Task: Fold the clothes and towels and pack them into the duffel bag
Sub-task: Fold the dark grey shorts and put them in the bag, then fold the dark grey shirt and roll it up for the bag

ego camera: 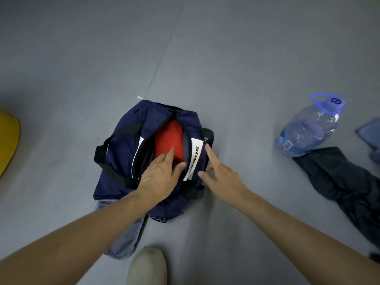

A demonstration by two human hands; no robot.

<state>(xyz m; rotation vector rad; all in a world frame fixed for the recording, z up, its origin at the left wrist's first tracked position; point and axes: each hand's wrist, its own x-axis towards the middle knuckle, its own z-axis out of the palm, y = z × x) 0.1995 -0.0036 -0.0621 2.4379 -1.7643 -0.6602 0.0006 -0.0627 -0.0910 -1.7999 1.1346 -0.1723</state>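
The duffel bag (121, 145) sits on the grey floor (226, 58), zip open, with a folded red garment (170, 136) already packed inside. The left hand (162, 175) reaches into the opening, its fingers (169, 154) straight and released, lying flat on the red garment as if pressing it down. The right hand (223, 176) is at the bag's right side by the white label (195, 155), index finger extended against the fabric and the others loosely bent; it appears to grasp nothing.

The task looks partly done: at least one item is in, and whether anything lies beneath it cannot be seen. More is left outside. A dark garment (339, 182) lies crumpled and unfolded on the floor well to the right, next to a water bottle (308, 128). A blue cloth (370, 132) shows at the right edge, and a grey-blue cloth (127, 237) pokes out from under the bag's near end. These probably need folding and packing, and the zip is yet to close.
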